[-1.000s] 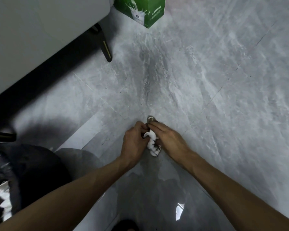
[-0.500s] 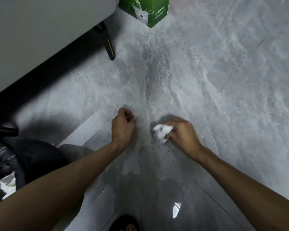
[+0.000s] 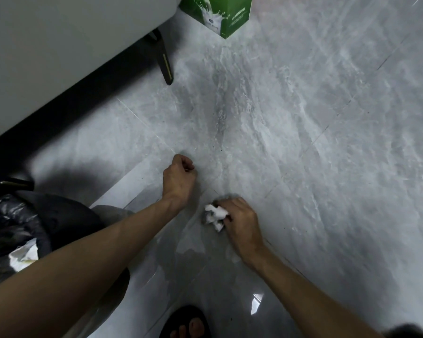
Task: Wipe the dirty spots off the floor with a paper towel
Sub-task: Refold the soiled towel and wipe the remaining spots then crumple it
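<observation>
Head view is looking down on a grey marbled tile floor [image 3: 315, 142]. The right hand [image 3: 242, 223] is lying knuckles-up, low on the floor, with its fingers curled tight around a crumpled white paper towel [image 3: 214, 215]. The towel is sticking out from the thumb side of that hand and is pressing against the tile near a grout line. Dark smudges are showing on the wad. The left hand [image 3: 178, 176] is sitting apart from the towel, further from the person and to the left, closed into a loose fist with the knuckles resting on or just above the floor; whether it is gripping anything cannot be told. Small dark specks [image 3: 220, 150] are scattering across the tile beyond both hands.

A pale grey sofa [image 3: 59, 57] is filling the upper left corner, with a dark slanted leg [image 3: 165, 64] standing on the floor beside it. A green carton [image 3: 220, 13] printed with a milk splash is standing on the floor at the top edge. A black rubbish bag [image 3: 12, 230] is lying at the left edge, with a scrap of white paper showing in it. A foot in a dark sandal [image 3: 188, 323] is resting at the bottom edge, between the forearms.
</observation>
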The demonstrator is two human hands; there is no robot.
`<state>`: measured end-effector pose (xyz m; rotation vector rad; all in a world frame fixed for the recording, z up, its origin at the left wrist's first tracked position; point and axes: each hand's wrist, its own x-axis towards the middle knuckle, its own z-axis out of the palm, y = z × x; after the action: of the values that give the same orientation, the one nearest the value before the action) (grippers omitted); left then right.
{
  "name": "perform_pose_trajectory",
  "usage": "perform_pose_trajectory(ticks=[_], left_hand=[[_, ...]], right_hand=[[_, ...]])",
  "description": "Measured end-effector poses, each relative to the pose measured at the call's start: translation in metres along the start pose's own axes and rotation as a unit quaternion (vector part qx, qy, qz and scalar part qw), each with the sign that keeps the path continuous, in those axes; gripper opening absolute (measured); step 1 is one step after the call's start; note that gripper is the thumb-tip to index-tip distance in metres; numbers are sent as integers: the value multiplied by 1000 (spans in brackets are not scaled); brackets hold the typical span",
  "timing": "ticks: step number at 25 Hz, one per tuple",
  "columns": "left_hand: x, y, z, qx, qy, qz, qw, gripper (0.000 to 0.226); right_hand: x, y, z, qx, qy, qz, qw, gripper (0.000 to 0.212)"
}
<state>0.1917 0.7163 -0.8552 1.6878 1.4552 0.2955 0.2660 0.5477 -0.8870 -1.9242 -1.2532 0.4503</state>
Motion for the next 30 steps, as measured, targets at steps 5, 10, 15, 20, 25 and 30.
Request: perform_pose_trajectory(ticks=[5, 10, 15, 20, 25, 30], left_hand=[[-1, 11, -14, -28, -15, -17, 999, 16], [6, 48, -63, -103, -84, -34, 991, 10], [-1, 93, -142, -37, -142, 42, 988, 10], [-26, 98, -240, 11, -108, 85, 990, 14], [-61, 63, -326, 62, -36, 57, 996, 11], [-69, 38, -329, 107, -22, 19, 994, 9]], right_hand=[[3, -29, 15, 86, -88, 85, 989, 21], [69, -54, -17, 207, -75, 290, 931, 30], [119, -115, -52, 123, -180, 200, 955, 28], [133, -228, -29, 103, -253, -56, 960, 18], [101, -323, 46, 29, -358, -232, 904, 39], [109, -316, 53, 39, -412, -182, 892, 39]])
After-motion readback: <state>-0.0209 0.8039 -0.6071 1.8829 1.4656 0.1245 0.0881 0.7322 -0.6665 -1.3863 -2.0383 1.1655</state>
